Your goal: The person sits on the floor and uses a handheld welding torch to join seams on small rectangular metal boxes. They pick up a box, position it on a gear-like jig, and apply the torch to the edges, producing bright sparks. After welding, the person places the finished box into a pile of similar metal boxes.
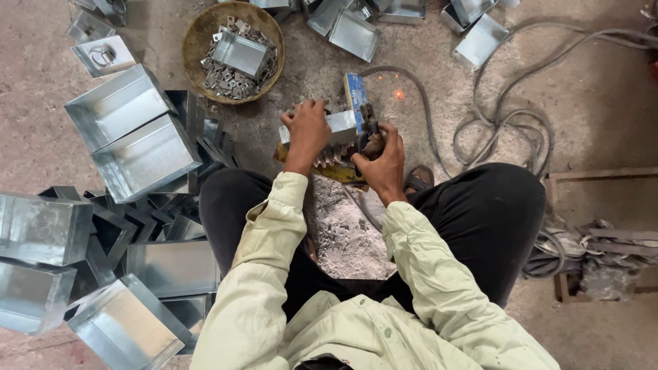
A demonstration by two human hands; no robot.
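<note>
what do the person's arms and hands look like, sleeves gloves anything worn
Both arms are covered by long, loose, creased sleeves of a pale yellow-green button shirt, ending in plain cuffs at the wrists. The left hand and right hand are bare: no gloves, and no watch, ring or bracelet shows. The fingers are uncovered too. Black trousers are worn below.

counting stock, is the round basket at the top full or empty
Partly full: the round basket holds a heap of small metal pieces and one metal box.
</note>
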